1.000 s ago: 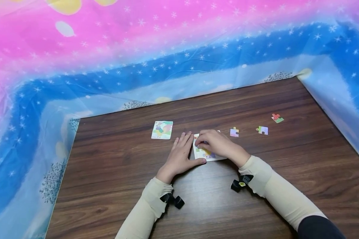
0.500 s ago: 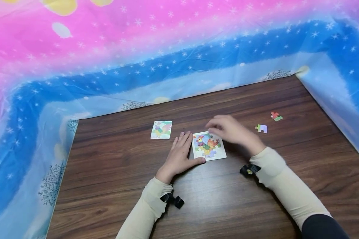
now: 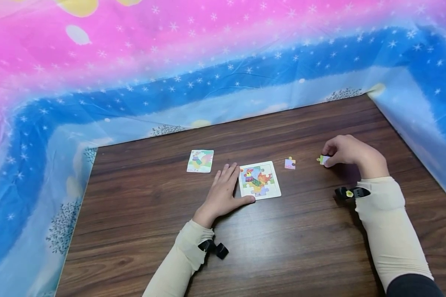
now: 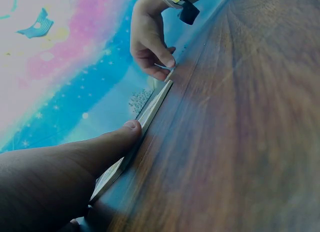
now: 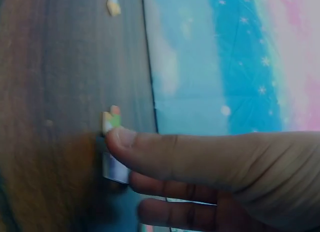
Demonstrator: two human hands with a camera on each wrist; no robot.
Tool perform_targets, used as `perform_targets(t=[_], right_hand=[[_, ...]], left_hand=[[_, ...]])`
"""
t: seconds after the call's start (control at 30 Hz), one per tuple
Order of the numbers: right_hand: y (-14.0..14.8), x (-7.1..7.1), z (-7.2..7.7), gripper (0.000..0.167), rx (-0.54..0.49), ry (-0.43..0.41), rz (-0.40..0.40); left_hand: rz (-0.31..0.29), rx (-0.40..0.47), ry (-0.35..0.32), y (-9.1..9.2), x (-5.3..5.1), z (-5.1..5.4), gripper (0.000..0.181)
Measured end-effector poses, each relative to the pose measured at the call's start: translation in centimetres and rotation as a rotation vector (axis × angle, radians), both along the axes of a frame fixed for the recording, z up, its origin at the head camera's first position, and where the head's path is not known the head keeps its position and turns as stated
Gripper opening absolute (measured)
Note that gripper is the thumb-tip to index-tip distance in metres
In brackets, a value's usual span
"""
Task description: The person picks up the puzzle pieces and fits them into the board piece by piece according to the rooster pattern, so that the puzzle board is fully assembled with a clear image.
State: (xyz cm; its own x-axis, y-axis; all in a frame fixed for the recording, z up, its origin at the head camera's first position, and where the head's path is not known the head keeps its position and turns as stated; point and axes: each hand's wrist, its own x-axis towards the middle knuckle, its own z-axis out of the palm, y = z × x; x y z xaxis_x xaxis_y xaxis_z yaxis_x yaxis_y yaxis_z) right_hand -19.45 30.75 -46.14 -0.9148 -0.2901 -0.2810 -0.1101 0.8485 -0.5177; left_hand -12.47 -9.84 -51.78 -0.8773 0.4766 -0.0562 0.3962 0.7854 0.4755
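My left hand (image 3: 223, 194) lies flat along the left side of a white-framed jigsaw puzzle (image 3: 279, 194), fingers straight and thumb against its near edge. The puzzle shows a rooster, with some pieces fitted in the frame. In the left wrist view the thumb touches the edge of the puzzle frame (image 4: 159, 100). Over to the right, my right hand (image 3: 353, 154) pinches a green and lilac puzzle piece (image 3: 323, 159) between thumb and fingers, at the tabletop. In the right wrist view the thumb covers the middle of that puzzle piece (image 5: 115, 168).
A lilac puzzle piece (image 3: 290, 164) lies between the puzzle and my right hand. A square picture card (image 3: 200, 161) with a pale rooster lies to the left, further back. A snowflake-patterned cloth (image 3: 208, 78) hangs along the back and sides of the wooden table (image 3: 141, 231).
My right hand has left the puzzle and moved right to the green and lilac piece, now pinching it. It covers the red and green piece. My left hand has stayed in place.
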Motion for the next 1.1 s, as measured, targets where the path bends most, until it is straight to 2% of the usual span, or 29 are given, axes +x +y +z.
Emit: perform_targets(t=[0.1,0.27,0.47,0.6,0.7,0.77,0.93,1.1], right_hand=[[-0.3,0.0,-0.3,0.019,-0.006,-0.002,-0.001],[-0.7,0.0,0.0,0.019,-0.049,0.007,0.030],[-3.6,0.2,0.5,0.014,-0.258,0.036,0.154],[-7.0,0.4,-0.3,0.016,-0.414,-0.040,0.298],[-9.5,0.5,-1.4,0.014,-0.481,-0.134,0.409],[-10.6,0.7,-2.1,0.012,-0.506,-0.186,0.441],[-11.5,1.2,-2.7,0.005,-0.560,-0.258,0.383],[-11.4,1.0,-2.8,0.007,-0.577,-0.253,0.315]], left_hand=[[-0.002,-0.007,-0.001,-0.1,0.0,0.0,0.112],[-0.001,0.000,-0.003,0.0,0.0,0.0,0.111],[-0.001,-0.002,-0.003,0.0,0.0,0.0,0.111],[0.000,-0.002,-0.005,-0.1,0.0,0.0,0.111],[0.009,-0.005,-0.012,-0.2,0.0,0.1,0.111],[0.011,-0.005,-0.015,-0.2,0.0,0.1,0.111],[0.002,-0.002,-0.016,-0.1,0.0,0.1,0.111],[0.004,0.001,-0.017,0.0,0.0,0.2,0.111]])
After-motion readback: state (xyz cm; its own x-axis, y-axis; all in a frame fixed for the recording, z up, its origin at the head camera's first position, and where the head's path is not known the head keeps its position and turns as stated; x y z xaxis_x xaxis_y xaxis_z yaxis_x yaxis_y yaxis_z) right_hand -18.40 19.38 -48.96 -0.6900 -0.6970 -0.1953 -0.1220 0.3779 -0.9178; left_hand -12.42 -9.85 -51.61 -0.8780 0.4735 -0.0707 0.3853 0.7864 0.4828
